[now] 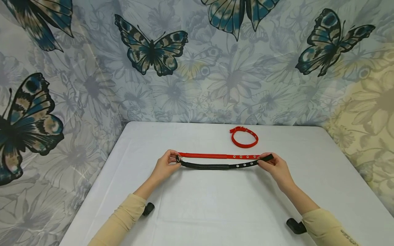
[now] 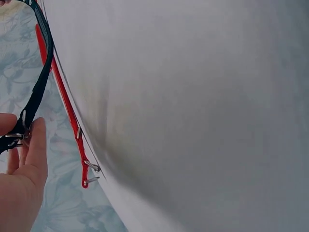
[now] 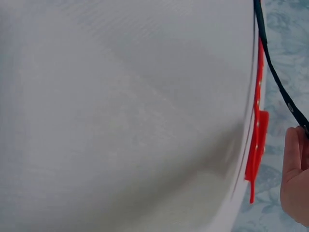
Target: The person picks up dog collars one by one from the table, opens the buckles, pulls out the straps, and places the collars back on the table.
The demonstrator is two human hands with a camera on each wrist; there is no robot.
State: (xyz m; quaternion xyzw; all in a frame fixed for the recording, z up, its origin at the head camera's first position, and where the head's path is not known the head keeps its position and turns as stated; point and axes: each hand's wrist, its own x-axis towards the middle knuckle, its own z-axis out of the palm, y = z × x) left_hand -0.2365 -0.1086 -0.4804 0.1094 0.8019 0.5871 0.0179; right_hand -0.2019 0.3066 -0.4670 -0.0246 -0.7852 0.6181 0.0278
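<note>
A black collar [image 1: 206, 166] with metal eyelets is stretched between both hands, sagging slightly in the middle. My left hand [image 1: 164, 166] pinches its buckle end; the metal buckle [image 2: 21, 134] shows between thumb and fingers in the left wrist view. The right hand [image 1: 278, 171] pinches the strap near its pointed free end, which sticks out past the fingertips. Just behind it, a red collar [image 1: 204, 155] lies straight on the table, its ends partly hidden by the hands. In the right wrist view, the black strap [image 3: 275, 72] runs down to the fingers.
A second red collar [image 1: 244, 146], closed into a loop, lies farther back on the white table [image 1: 215, 205]. A butterfly-patterned cloth [image 1: 197, 89] hangs behind the table and at both sides. Black wrist devices [image 1: 296, 226] protrude by the sleeves.
</note>
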